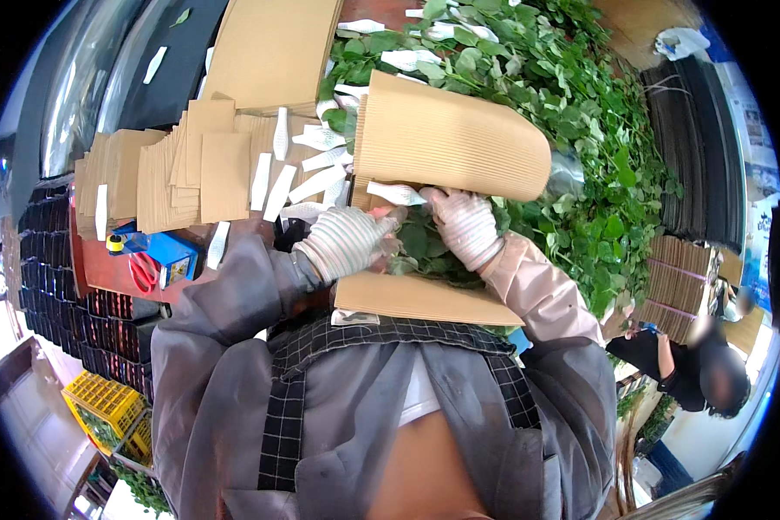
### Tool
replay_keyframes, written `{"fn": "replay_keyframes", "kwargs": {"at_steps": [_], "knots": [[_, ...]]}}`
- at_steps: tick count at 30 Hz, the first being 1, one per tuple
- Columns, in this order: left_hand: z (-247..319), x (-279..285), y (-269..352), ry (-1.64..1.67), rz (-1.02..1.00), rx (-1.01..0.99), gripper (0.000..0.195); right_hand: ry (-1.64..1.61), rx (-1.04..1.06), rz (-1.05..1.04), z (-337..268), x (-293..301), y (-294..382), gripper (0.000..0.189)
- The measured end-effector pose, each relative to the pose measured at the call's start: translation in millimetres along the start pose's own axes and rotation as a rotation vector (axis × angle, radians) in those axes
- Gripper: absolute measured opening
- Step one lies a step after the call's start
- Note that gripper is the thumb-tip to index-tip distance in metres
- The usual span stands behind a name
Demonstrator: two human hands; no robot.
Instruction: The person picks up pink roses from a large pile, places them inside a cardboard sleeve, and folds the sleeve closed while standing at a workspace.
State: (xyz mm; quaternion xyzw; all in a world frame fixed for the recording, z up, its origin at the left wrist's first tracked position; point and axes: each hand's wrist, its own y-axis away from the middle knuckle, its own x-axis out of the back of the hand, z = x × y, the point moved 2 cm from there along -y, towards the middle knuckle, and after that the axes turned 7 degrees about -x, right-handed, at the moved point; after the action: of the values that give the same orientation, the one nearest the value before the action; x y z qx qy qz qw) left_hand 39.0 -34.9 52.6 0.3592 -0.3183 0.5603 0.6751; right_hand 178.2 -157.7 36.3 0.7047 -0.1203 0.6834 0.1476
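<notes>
My left hand (343, 242), in a striped knit glove, is over the cut leafy stems (419, 237) with its fingers curled inward. Something pinkish shows at its fingertips, too blurred to name. Opposite it, my right hand (466, 224), gloved alike, pinches the narrow end of a white mesh sleeve (395, 193). The leaves lie between two pieces of corrugated cardboard: a curved sheet (452, 133) rises beyond my hands, and a nearer flap (422, 299) stands against my checked apron (390, 331).
Several mesh sleeves (318, 184) lie left of the cardboard, beside stacked cardboard pieces (224, 175). Red-handled scissors (143, 273) and a blue box (172, 257) sit near my left elbow. Leafy stems (598, 169) heap up at right. Another person (682, 364) is farther right.
</notes>
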Motion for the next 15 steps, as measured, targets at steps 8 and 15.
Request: {"fn": "replay_keyframes", "kwargs": {"at_steps": [8,15], "knots": [[-46,-2,-5,-0.052,0.266,0.091,0.024,-0.043,-0.045,-0.066,-7,-32,8,0.038],[-63,-1,-3,-0.134,0.314,-0.1,0.022,-0.005,-0.051,-0.027,-10,-29,1,0.037]]}}
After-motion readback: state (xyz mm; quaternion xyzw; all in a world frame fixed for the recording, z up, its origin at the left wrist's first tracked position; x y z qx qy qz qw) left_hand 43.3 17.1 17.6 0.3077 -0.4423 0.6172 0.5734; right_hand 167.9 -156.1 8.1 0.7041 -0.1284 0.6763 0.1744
